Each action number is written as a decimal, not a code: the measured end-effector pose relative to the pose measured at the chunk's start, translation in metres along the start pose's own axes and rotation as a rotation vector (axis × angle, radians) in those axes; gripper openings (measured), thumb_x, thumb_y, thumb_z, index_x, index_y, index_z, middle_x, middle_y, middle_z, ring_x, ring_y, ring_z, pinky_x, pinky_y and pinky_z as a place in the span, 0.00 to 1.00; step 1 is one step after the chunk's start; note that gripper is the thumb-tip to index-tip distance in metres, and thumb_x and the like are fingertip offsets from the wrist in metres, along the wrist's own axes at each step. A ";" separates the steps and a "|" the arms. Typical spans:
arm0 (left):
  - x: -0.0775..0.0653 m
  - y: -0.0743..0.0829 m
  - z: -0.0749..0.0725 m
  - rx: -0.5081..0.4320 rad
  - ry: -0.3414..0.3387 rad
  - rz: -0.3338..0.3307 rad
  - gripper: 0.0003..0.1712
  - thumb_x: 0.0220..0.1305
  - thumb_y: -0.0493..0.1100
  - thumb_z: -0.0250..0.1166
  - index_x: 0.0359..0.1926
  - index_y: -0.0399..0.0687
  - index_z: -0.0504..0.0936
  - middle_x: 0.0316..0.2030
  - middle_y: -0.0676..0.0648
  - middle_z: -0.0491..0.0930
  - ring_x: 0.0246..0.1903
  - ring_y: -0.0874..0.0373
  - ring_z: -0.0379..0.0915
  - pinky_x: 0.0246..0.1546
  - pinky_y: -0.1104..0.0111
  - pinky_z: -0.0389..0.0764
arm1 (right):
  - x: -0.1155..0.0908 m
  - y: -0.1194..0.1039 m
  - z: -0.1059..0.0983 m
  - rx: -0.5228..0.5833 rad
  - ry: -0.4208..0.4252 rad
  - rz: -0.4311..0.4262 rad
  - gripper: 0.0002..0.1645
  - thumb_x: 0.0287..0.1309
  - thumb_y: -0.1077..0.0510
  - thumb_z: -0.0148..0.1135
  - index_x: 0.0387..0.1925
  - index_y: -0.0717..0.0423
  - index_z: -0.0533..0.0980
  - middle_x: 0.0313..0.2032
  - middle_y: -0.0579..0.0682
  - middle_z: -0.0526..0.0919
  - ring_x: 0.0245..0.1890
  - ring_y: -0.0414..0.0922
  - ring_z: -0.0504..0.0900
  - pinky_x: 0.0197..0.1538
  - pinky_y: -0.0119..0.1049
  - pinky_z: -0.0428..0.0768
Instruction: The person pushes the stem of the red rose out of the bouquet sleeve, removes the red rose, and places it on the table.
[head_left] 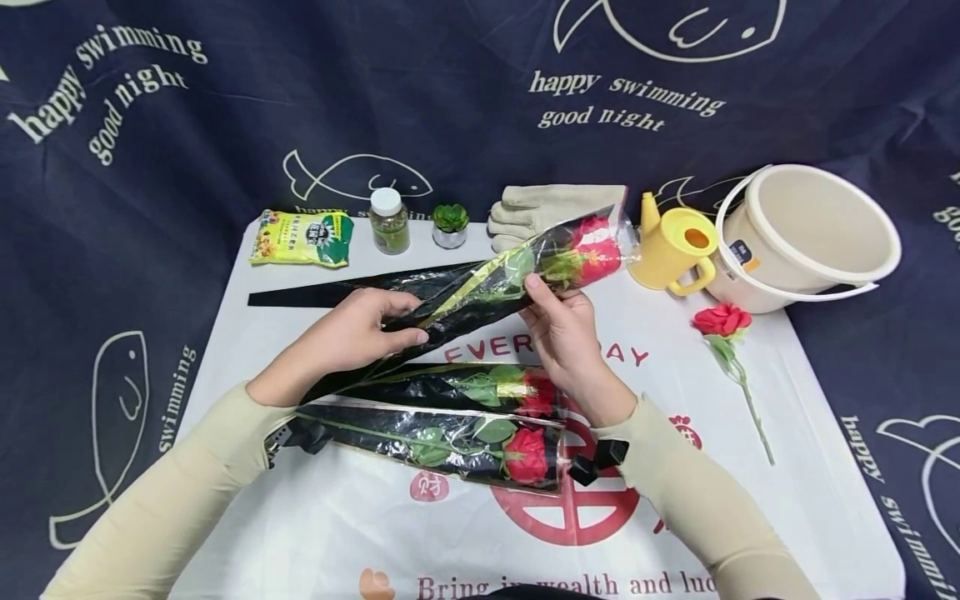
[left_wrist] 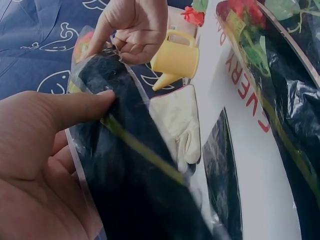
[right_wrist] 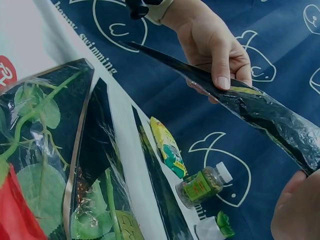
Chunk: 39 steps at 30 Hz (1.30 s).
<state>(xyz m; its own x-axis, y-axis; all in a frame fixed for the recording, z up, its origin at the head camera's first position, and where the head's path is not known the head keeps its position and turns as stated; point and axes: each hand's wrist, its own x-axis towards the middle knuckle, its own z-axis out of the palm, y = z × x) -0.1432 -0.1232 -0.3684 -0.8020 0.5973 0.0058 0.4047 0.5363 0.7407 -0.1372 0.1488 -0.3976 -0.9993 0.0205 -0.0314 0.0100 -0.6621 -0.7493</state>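
Observation:
My left hand (head_left: pixel 360 333) pinches the narrower part of a black and clear plastic flower sleeve (head_left: pixel 468 300), thumb on top. At the wide end my right hand (head_left: pixel 566 337) grips the same sleeve, its thumb over the clear film. A red artificial rose (head_left: pixel 597 250) with green leaves shows inside, tilted up to the right. In the left wrist view, a yellow-green strip (left_wrist: pixel 145 152) runs along the black sleeve. Below my hands lie two more sleeved roses, one upper (head_left: pixel 491 387) and one lower (head_left: pixel 525 457). Behind the held one rests another black sleeve (head_left: pixel 337 287).
A loose red rose (head_left: pixel 720 321) lies at the right, near a cream bucket (head_left: pixel 810 242) and a yellow watering can (head_left: pixel 675 250). Along the back stand a yellow-green packet (head_left: pixel 302 239), a white-capped bottle (head_left: pixel 389 223), a small potted succulent (head_left: pixel 450 225) and pale gloves (head_left: pixel 540 208).

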 end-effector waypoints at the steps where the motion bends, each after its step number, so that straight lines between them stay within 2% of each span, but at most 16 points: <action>1: 0.000 0.000 0.001 0.000 0.006 -0.010 0.18 0.60 0.47 0.67 0.49 0.47 0.80 0.46 0.48 0.80 0.46 0.57 0.75 0.46 0.59 0.73 | -0.001 0.000 0.000 -0.005 -0.006 -0.002 0.24 0.53 0.64 0.67 0.51 0.66 0.72 0.48 0.59 0.78 0.47 0.50 0.79 0.51 0.42 0.74; 7: -0.002 0.002 0.001 0.003 0.050 -0.065 0.22 0.58 0.49 0.67 0.52 0.44 0.80 0.48 0.44 0.79 0.50 0.53 0.73 0.49 0.56 0.72 | -0.006 0.004 0.002 -0.064 0.002 -0.010 0.24 0.52 0.64 0.69 0.50 0.65 0.72 0.45 0.57 0.77 0.43 0.47 0.80 0.50 0.41 0.75; 12: -0.001 0.006 0.001 0.010 0.065 -0.046 0.18 0.57 0.47 0.69 0.48 0.46 0.82 0.43 0.49 0.82 0.44 0.58 0.77 0.45 0.60 0.74 | -0.008 0.008 0.004 -0.081 -0.007 -0.005 0.25 0.51 0.64 0.69 0.50 0.64 0.72 0.43 0.55 0.78 0.39 0.44 0.79 0.47 0.38 0.76; 13: -0.001 0.008 0.001 0.007 0.068 -0.041 0.17 0.57 0.46 0.69 0.47 0.47 0.82 0.42 0.50 0.82 0.43 0.59 0.77 0.43 0.60 0.75 | -0.008 0.010 0.004 -0.096 -0.009 -0.006 0.24 0.50 0.64 0.70 0.49 0.64 0.72 0.42 0.54 0.79 0.36 0.43 0.79 0.44 0.36 0.77; 15: 0.001 0.011 0.001 0.004 0.076 -0.029 0.15 0.57 0.44 0.69 0.46 0.49 0.83 0.40 0.53 0.83 0.40 0.62 0.78 0.41 0.62 0.75 | -0.009 0.013 0.005 -0.146 -0.011 -0.003 0.24 0.50 0.63 0.70 0.49 0.63 0.73 0.35 0.52 0.79 0.26 0.39 0.76 0.33 0.29 0.76; 18: 0.005 0.015 0.002 -0.010 0.083 -0.014 0.14 0.57 0.42 0.69 0.45 0.52 0.83 0.38 0.56 0.82 0.37 0.66 0.78 0.39 0.64 0.75 | -0.012 0.023 0.008 -0.243 -0.011 0.020 0.22 0.49 0.62 0.71 0.46 0.62 0.75 0.28 0.48 0.79 0.18 0.36 0.68 0.23 0.27 0.68; 19: 0.007 0.016 0.003 -0.018 0.082 -0.012 0.14 0.57 0.41 0.69 0.45 0.53 0.83 0.39 0.57 0.82 0.37 0.67 0.78 0.39 0.65 0.75 | -0.014 0.026 0.009 -0.273 -0.006 0.037 0.20 0.49 0.61 0.71 0.44 0.62 0.75 0.24 0.47 0.77 0.15 0.36 0.63 0.20 0.27 0.64; 23: 0.011 0.018 0.007 -0.032 0.080 -0.014 0.13 0.57 0.39 0.69 0.44 0.54 0.82 0.41 0.56 0.81 0.37 0.67 0.78 0.38 0.65 0.75 | -0.019 0.038 0.012 -0.305 0.030 0.086 0.17 0.48 0.58 0.73 0.38 0.60 0.76 0.14 0.44 0.69 0.13 0.37 0.60 0.19 0.29 0.59; 25: 0.012 0.016 0.008 -0.035 0.083 -0.020 0.13 0.56 0.39 0.69 0.44 0.54 0.82 0.42 0.56 0.81 0.38 0.67 0.78 0.38 0.65 0.75 | -0.020 0.040 0.013 -0.294 0.039 0.102 0.18 0.48 0.57 0.73 0.38 0.60 0.76 0.15 0.45 0.69 0.13 0.38 0.60 0.20 0.30 0.60; 28: 0.012 0.013 0.008 -0.040 0.082 -0.016 0.13 0.57 0.40 0.69 0.44 0.55 0.82 0.41 0.56 0.80 0.38 0.66 0.77 0.40 0.64 0.75 | -0.020 0.038 0.013 -0.278 0.046 0.094 0.22 0.47 0.58 0.73 0.43 0.61 0.76 0.26 0.50 0.78 0.19 0.39 0.68 0.27 0.30 0.68; 31: 0.012 0.009 0.007 -0.038 0.079 -0.008 0.14 0.57 0.44 0.69 0.45 0.55 0.81 0.42 0.56 0.80 0.40 0.65 0.77 0.41 0.63 0.75 | -0.017 0.032 0.011 -0.242 0.062 0.069 0.25 0.46 0.61 0.73 0.46 0.62 0.75 0.39 0.55 0.80 0.28 0.41 0.75 0.37 0.33 0.74; 33: 0.011 0.007 0.006 -0.028 0.078 -0.015 0.16 0.57 0.48 0.69 0.47 0.56 0.81 0.43 0.55 0.80 0.41 0.64 0.77 0.42 0.62 0.74 | -0.014 0.026 0.009 -0.223 0.075 0.055 0.25 0.45 0.62 0.74 0.46 0.63 0.75 0.40 0.56 0.80 0.32 0.42 0.78 0.39 0.34 0.76; 39: 0.009 0.003 0.001 -0.011 0.070 -0.069 0.22 0.55 0.55 0.69 0.51 0.58 0.79 0.49 0.52 0.78 0.44 0.61 0.76 0.44 0.60 0.74 | -0.003 0.010 0.001 -0.208 0.090 0.022 0.23 0.44 0.63 0.74 0.43 0.64 0.75 0.36 0.52 0.81 0.28 0.41 0.77 0.34 0.32 0.75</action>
<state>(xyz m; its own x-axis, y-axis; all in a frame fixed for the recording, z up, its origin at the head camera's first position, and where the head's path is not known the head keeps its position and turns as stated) -0.1486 -0.1156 -0.3672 -0.8566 0.5159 0.0016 0.3434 0.5678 0.7482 -0.1340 0.1412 -0.4043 -0.9917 0.0803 -0.1008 0.0482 -0.4945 -0.8679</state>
